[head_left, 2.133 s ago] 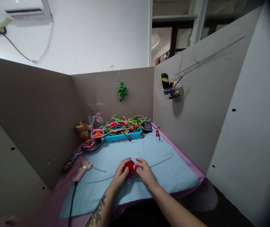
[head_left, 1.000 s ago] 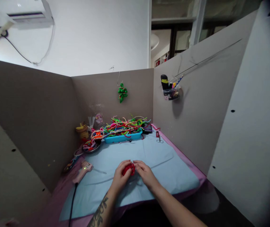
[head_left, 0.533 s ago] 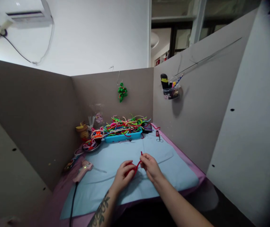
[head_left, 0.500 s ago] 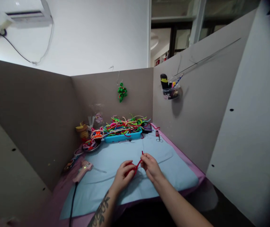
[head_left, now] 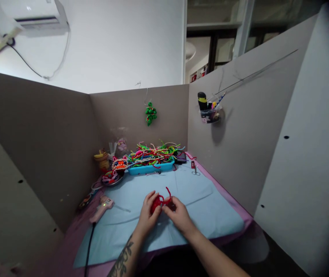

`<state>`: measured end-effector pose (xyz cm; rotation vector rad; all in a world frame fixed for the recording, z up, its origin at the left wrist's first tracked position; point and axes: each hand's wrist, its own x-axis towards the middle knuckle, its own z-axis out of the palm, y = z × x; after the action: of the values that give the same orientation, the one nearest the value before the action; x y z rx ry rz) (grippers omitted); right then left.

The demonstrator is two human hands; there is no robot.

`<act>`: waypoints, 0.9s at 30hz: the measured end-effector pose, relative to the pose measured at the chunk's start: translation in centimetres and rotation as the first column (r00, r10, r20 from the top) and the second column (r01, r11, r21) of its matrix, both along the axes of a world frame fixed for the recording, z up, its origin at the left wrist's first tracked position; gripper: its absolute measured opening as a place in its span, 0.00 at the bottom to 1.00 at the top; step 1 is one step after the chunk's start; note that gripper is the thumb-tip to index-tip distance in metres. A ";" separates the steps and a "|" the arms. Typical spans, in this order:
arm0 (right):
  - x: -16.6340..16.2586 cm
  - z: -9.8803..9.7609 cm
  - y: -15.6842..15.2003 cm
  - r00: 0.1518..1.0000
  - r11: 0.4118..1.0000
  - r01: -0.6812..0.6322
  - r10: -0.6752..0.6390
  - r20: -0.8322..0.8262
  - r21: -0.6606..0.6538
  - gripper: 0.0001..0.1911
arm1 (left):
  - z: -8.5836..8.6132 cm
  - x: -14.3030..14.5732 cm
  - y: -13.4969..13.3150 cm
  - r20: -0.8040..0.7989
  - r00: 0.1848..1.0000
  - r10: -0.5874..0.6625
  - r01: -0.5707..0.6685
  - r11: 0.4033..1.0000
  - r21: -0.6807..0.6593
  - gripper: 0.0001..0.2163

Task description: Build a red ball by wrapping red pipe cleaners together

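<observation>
A small red pipe-cleaner piece (head_left: 158, 202) sits between both hands over the light blue cloth (head_left: 199, 196). My left hand (head_left: 148, 214) is closed around its rounded left part. My right hand (head_left: 177, 214) pinches the right side, and a thin red end curls up just above the fingers. Both hands rest low, close to the cloth's middle.
A teal tray (head_left: 150, 167) heaped with coloured pipe cleaners stands at the back. A pink glue gun (head_left: 101, 207) with a black cord lies at the left. Small scissors (head_left: 193, 169) lie back right. A cup of pens (head_left: 209, 111) hangs on the right partition, a green ornament (head_left: 150, 114) on the back one.
My right hand had lifted and pulled a red strand up and right; now it has come back down against the red piece, with the strand's end curled above it.
</observation>
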<state>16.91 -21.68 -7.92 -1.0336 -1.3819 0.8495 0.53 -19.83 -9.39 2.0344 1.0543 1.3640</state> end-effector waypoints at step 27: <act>-0.9 0.3 -0.1 0.999 1.000 0.012 -0.012 -0.038 -0.014 0.21 | -0.6 0.1 0.2 -0.051 0.999 0.005 -0.004 0.999 0.033 0.18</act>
<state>15.97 -21.83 -7.63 -1.0302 -1.3382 0.8671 0.64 -19.58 -10.04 2.1018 1.0652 1.3467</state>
